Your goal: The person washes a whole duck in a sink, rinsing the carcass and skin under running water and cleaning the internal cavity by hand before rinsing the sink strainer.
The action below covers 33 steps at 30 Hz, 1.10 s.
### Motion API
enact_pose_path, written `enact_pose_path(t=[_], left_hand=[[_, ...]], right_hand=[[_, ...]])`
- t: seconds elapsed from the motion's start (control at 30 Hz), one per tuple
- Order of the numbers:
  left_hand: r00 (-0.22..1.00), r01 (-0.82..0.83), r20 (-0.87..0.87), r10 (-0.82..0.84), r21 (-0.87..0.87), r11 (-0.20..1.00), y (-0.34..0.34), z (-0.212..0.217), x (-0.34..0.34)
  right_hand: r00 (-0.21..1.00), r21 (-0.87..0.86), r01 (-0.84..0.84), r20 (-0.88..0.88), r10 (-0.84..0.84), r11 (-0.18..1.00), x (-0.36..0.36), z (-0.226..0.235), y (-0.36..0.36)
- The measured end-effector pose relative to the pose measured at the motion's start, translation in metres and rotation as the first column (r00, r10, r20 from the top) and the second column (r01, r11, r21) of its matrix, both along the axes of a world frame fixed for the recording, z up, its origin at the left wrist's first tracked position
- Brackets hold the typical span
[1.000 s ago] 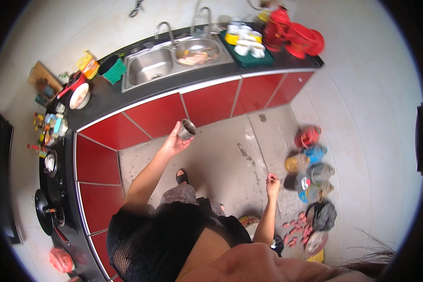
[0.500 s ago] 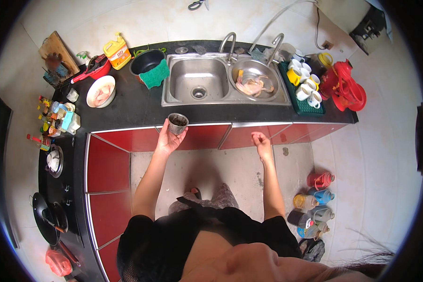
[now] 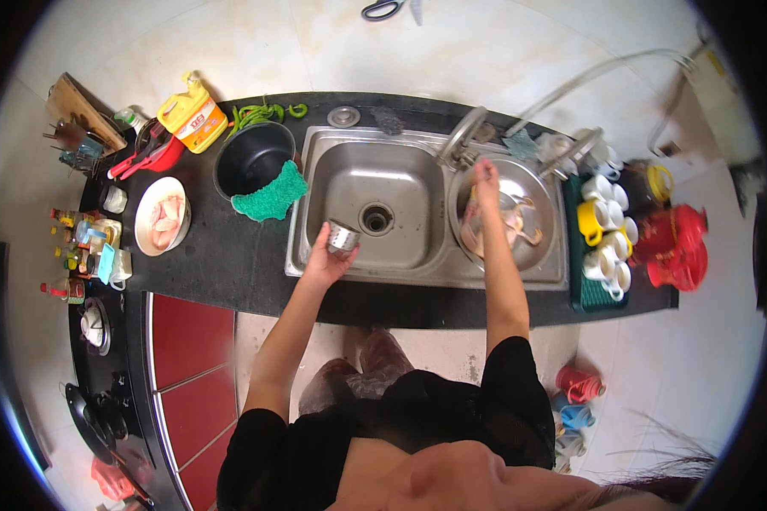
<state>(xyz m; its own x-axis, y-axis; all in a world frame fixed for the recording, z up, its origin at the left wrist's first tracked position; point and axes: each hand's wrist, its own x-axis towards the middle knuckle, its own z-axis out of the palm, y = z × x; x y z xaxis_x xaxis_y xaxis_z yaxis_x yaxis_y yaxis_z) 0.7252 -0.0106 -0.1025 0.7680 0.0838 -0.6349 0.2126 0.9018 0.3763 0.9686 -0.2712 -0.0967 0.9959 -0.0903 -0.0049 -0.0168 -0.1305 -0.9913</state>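
My left hand (image 3: 325, 261) grips a small perforated metal sink strainer basket (image 3: 343, 238) over the front edge of the left sink basin (image 3: 341, 183). The basket is tilted, its pierced side showing. That basin's drain hole (image 3: 375, 219) lies just to the right of the basket. My right hand (image 3: 486, 179) is above the round right bowl (image 3: 547, 249), close to the base of the left faucet (image 3: 462, 140). Its fingers are drawn together, with no object visible in them. A plucked bird (image 3: 520, 221) lies in that bowl, partly behind my right forearm.
A black pot (image 3: 251, 153) with a green cloth (image 3: 273, 194) on its rim stands left of the sink. Beyond it are a white bowl of pale meat (image 3: 164, 217) and a yellow jug (image 3: 193, 115). Mugs (image 3: 609, 226) crowd a green tray at right, beside a red kettle (image 3: 677, 247).
Both hands have moved forward over the sink. The strainer basket has tipped over in my left hand, and the dark contents seen in it before no longer show. The view has shifted nearer the counter.
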Motion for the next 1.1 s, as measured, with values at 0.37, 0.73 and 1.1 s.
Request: enact_pose_path(t=[0.37,0.73,1.1], left_hand=[[0.944,-0.012,-0.329,-0.032,-0.133,0.991,-0.022,-0.062,0.093],[0.912,0.257,-0.272,-0.308,-0.207,0.944,-0.082,-0.151,0.156],[0.83,0.499,-0.224,-0.51,-0.107,0.86,-0.086,-0.12,0.169]], right_hand=[[0.963,-0.191,0.035,0.268,0.018,0.981,0.023,-0.067,0.024],[0.698,0.756,0.522,-0.645,0.311,0.396,-0.049,-0.112,0.085],[0.989,-0.533,-0.139,-0.116,0.091,0.834,-0.088,-0.127,0.068]])
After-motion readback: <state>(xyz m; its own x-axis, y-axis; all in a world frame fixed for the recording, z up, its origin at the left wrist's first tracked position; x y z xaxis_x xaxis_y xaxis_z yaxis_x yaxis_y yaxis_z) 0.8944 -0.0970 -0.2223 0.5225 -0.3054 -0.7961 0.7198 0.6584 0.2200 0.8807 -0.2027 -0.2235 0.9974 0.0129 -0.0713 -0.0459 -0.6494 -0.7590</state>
